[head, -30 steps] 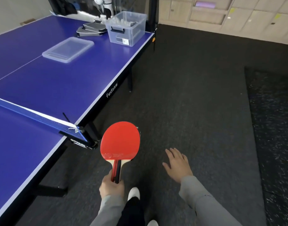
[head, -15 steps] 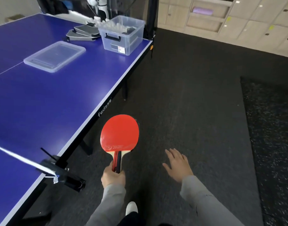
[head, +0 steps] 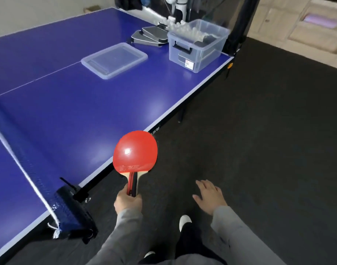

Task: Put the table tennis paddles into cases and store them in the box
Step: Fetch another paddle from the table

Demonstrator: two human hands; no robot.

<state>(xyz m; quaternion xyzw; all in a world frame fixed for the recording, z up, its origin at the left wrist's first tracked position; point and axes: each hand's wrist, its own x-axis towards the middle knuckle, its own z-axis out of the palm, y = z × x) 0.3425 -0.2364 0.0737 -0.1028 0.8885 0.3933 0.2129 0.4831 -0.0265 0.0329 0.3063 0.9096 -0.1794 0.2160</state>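
Note:
My left hand (head: 127, 202) grips the handle of a red table tennis paddle (head: 135, 152), blade pointing forward, over the floor beside the blue table's (head: 72, 104) long edge. My right hand (head: 209, 196) hangs open and empty over the dark floor. At the table's far corner stands a clear plastic box (head: 197, 44) with white balls and dark items inside. Its clear lid (head: 114, 60) lies flat to the left. Grey paddle cases (head: 150, 36) are stacked behind the lid, beside the box.
The net and its black clamp (head: 72, 209) cross the table at the near left. Dark carpet floor (head: 259, 140) spreads to the right. Wooden lockers (head: 307, 25) line the far wall. A black post (head: 238, 22) rises behind the box.
I have walked along the table and the view has swung left, so the net post reappears at lower left. The paddle stays gripped in my left hand.

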